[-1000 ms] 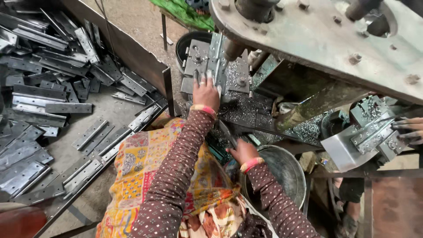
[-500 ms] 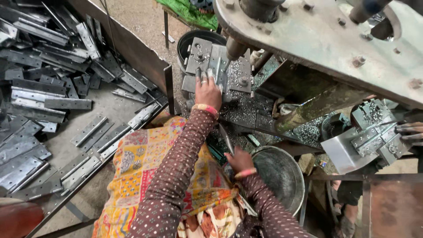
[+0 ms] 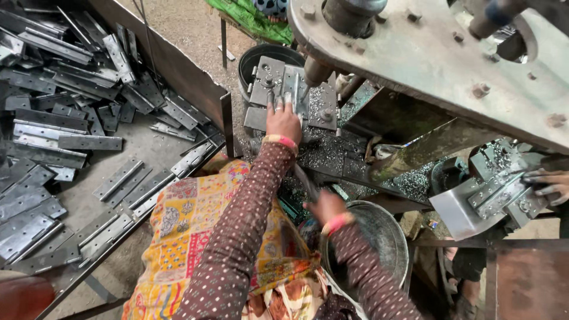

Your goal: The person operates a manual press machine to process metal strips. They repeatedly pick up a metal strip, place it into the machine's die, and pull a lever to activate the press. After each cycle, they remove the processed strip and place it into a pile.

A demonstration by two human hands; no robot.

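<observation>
My left hand [image 3: 283, 121] reaches forward onto the drill press jig [image 3: 320, 104], with its fingertips pressing a grey hinge plate [image 3: 288, 80] under the drill spindle [image 3: 316, 71]. My right hand [image 3: 327, 207] is blurred beside the rim of a steel bowl [image 3: 379, 231]. Its fingers are curled on what looks like a thin metal strip [image 3: 303, 181] pointing up and left. Metal shavings [image 3: 332, 157] cover the machine table between my hands.
Many flat hinge plates [image 3: 65, 142] lie heaped on the floor at left, behind a steel angle frame [image 3: 178, 65]. A dark bucket [image 3: 252, 59] stands behind the jig. At right another person's hand [image 3: 548, 185] rests on a second jig [image 3: 498, 192]. The big machine head [image 3: 427, 53] overhangs.
My left hand stays on the plate at the jig. My right hand has shifted only slightly beside the bowl and is now blurred.
</observation>
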